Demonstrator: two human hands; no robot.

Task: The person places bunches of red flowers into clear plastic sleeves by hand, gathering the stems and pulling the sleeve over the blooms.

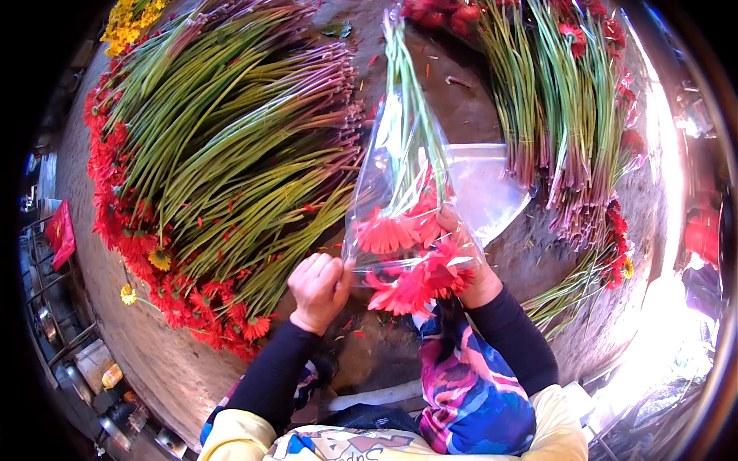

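Your left hand (319,288) pinches the clear sleeve's (388,169) mouth edge, holding it open; right hand (465,253) fingers grip the red flower bunch (407,253), heads toward you, stems inside pointing to 12 o'clock. Loose stems (231,154) lie at 10 o'clock on the table (453,100).

Red flower heads (400,230), green stems (231,146), clear plastic sleeve (480,188), black sleeves (273,373)

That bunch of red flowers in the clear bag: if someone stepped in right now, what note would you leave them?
Left hand: closed, pinching the edge of the clear plastic sleeve.
Right hand: gripping the red flower bunch at the heads.
Done: stems already lie inside the sleeve, heads at its mouth.
Left: seating the heads looks unfinished. Loose flower piles lie left and right on the table.
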